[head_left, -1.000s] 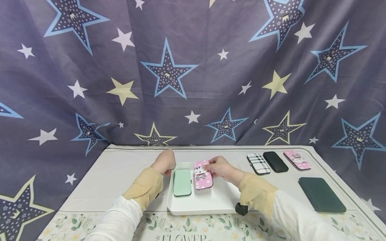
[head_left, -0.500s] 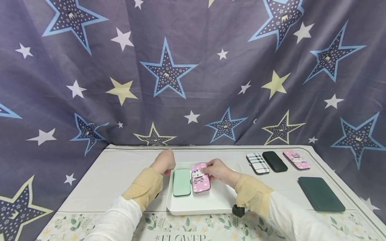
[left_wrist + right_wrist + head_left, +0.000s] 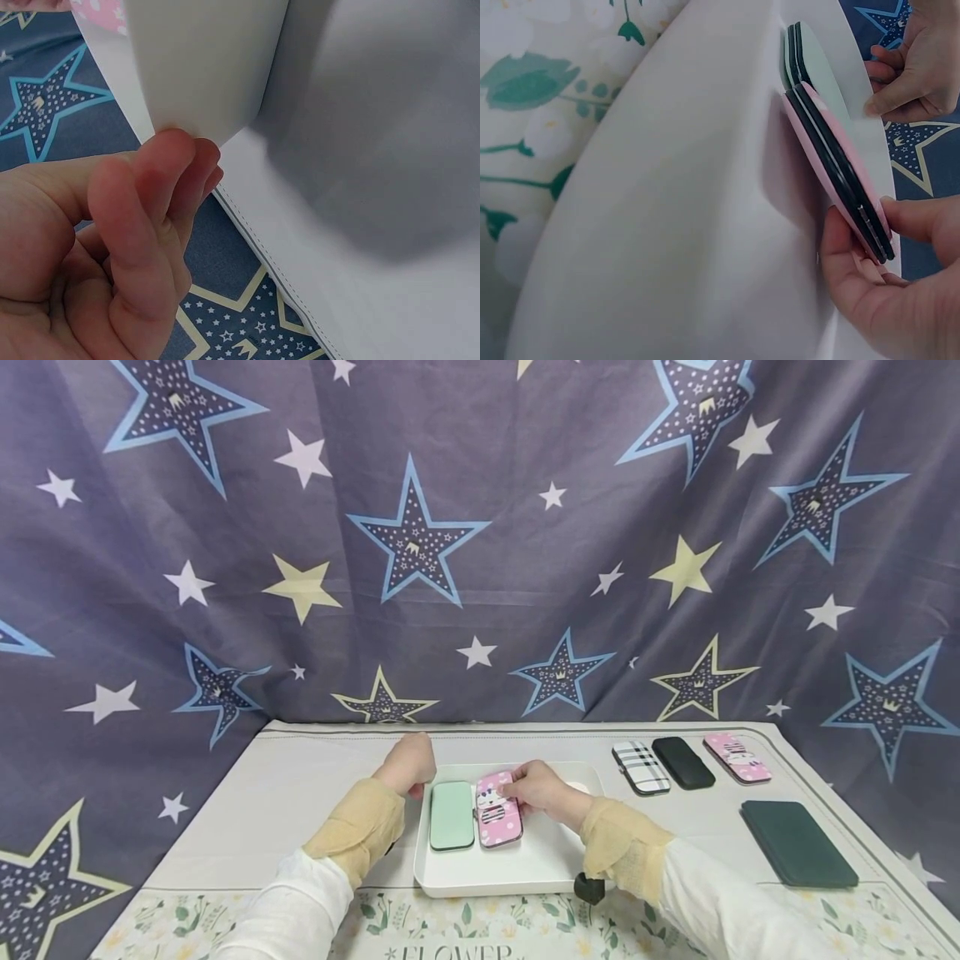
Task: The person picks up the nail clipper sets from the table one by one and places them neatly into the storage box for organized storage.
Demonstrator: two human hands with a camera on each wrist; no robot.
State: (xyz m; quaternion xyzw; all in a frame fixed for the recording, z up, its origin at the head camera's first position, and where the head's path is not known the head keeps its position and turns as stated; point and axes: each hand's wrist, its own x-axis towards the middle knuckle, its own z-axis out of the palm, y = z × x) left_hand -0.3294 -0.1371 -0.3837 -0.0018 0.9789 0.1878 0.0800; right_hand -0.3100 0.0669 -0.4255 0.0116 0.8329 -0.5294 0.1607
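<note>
My left hand (image 3: 408,765) is at the far left corner of the white tray (image 3: 510,887). In the right wrist view its thumb and fingers (image 3: 885,82) pinch the tray's rim; in the left wrist view curled fingers (image 3: 161,161) touch the outer wall. The right hand (image 3: 542,787) pinches a pink patterned case (image 3: 498,831) by its far right edge, thumb on top. That case lies low in the tray, just right of a mint green case (image 3: 452,815). Seen from the right wrist, the pink case (image 3: 840,169) tilts, with its held end raised.
Right of the tray stand a plaid case (image 3: 641,767), a black case (image 3: 683,762) and another pink case (image 3: 737,757) in a row. Nearer is a dark green flat item (image 3: 799,844). A star-patterned curtain (image 3: 480,543) hangs behind the table.
The right hand has moved the pink case slightly left and toward the near side, closer to the mint green case. The left hand has stayed at the tray's corner.
</note>
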